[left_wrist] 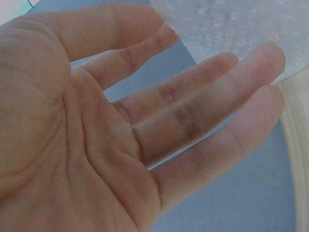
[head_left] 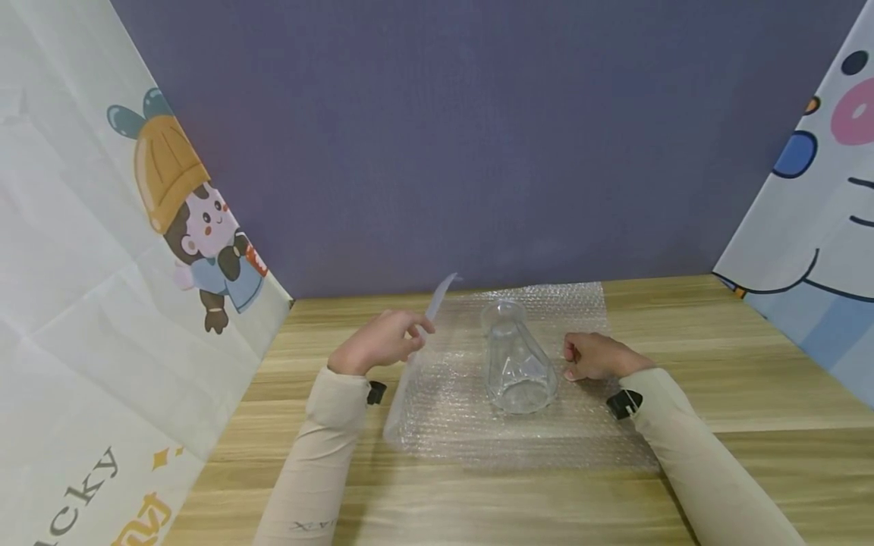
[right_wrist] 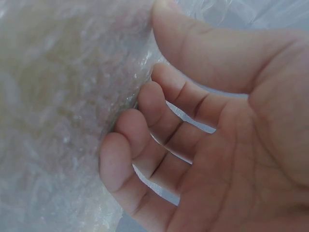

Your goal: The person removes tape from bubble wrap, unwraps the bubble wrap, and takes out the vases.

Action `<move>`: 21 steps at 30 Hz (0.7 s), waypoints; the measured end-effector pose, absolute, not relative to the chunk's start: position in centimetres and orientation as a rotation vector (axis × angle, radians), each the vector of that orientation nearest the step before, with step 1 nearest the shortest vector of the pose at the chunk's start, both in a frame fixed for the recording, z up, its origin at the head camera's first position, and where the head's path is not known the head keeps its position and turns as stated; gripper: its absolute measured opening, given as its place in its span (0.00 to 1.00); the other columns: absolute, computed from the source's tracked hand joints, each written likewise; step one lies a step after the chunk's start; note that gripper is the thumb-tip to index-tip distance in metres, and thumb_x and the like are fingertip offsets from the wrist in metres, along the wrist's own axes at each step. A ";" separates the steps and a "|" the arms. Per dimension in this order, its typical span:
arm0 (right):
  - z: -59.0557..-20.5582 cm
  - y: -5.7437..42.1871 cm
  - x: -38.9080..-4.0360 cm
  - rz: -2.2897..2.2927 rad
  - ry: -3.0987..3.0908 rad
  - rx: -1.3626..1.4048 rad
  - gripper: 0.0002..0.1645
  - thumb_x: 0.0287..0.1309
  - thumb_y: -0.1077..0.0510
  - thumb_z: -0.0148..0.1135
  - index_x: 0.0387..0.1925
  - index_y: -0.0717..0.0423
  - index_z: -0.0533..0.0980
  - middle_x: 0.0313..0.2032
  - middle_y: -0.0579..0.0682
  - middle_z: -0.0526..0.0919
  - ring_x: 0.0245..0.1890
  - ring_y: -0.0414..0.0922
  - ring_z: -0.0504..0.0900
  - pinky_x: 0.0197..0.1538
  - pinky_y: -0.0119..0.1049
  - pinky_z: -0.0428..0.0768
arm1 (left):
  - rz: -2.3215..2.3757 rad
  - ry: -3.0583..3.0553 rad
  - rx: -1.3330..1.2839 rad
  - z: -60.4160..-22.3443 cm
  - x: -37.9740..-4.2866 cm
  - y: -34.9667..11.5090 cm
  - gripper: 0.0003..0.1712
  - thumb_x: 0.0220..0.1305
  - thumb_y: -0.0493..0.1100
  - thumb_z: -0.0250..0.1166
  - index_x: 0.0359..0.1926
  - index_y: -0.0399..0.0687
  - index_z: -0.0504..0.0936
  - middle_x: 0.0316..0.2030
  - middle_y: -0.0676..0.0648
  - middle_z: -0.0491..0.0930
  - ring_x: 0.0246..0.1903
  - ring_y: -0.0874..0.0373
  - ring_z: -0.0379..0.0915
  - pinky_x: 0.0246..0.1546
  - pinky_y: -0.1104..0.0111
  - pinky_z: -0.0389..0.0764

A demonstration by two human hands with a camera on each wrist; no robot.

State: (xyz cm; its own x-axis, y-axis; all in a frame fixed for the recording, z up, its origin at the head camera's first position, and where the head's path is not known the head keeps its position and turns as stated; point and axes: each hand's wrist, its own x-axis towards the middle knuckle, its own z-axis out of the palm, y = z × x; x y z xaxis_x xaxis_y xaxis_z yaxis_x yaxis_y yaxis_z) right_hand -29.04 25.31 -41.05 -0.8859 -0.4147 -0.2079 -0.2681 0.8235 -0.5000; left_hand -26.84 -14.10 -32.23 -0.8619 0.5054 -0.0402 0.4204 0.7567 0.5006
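Observation:
A sheet of bubble wrap (head_left: 451, 409) is spread over the wooden table. On it lies a clear glass vessel (head_left: 519, 364), carafe-like, its wide base towards me and its narrower neck and flared rim pointing away. My left hand (head_left: 385, 340) pinches the left edge of the wrap between thumb and index finger, and that edge stands up off the table. Its other fingers (left_wrist: 207, 111) are spread out. To the right of the glass, my right hand (head_left: 597, 356) rests its bent fingertips on the wrap; the fingers (right_wrist: 130, 130) and thumb are apart.
The wooden table (head_left: 744, 364) extends past the wrap on both sides and in front. A dark blue-grey panel (head_left: 478, 144) rises behind it. Printed white sheets with cartoon figures (head_left: 212, 220) hang at the left and right.

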 end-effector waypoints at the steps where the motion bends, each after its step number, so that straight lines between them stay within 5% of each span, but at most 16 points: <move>1: -41.1 25.3 -29.0 -0.674 2.698 -0.520 0.17 0.62 0.57 0.71 0.39 0.58 0.70 0.28 0.47 0.69 0.27 0.43 0.67 0.32 0.36 0.66 | 0.730 2.780 0.739 -32.3 -26.9 -14.1 0.18 0.73 0.37 0.59 0.60 0.46 0.82 0.49 0.39 0.86 0.29 0.59 0.85 0.37 0.67 0.86; 21: -41.1 25.2 -29.1 -0.669 2.704 -0.525 0.16 0.62 0.57 0.71 0.38 0.58 0.70 0.28 0.47 0.69 0.27 0.43 0.67 0.32 0.36 0.66 | 0.659 2.785 0.761 -32.5 -27.3 -14.6 0.20 0.69 0.32 0.58 0.60 0.43 0.81 0.50 0.34 0.85 0.28 0.60 0.84 0.36 0.69 0.84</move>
State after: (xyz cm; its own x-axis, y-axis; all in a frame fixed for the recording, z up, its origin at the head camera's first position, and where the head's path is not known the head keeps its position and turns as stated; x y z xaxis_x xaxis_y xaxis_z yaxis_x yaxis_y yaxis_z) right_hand -29.12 25.25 -41.09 -0.8863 -0.4163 -0.2030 -0.2738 0.8244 -0.4955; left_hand -27.34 -14.64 -32.54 -0.8527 0.5194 -0.0551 0.4396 0.7706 0.4614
